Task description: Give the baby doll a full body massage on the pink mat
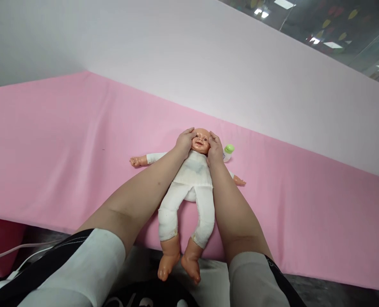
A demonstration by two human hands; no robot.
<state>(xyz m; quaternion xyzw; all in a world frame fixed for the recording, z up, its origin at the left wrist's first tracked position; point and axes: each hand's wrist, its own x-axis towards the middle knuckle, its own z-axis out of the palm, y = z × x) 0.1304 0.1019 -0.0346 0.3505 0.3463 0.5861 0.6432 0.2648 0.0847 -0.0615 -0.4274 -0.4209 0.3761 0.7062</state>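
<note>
A baby doll [194,170] with a white cloth body lies face up on a pink surface, its feet hanging over the near edge. My left hand [186,141] is pressed to one side of the doll's head, fingers curved round it. On the other side, my right hand [215,148] cups the head in the same way. The doll's smiling face shows between both hands. Its arms stretch out to either side, partly behind my forearms. Just right of my right hand stands or leans a small bottle [228,152] with a green cap, partly hidden.
The pink padded surface [320,204] runs across the view against a pale wall [176,55]. Glass with reflected lights is at the upper right. White cables [19,247] and a red object [0,247] are at the lower left.
</note>
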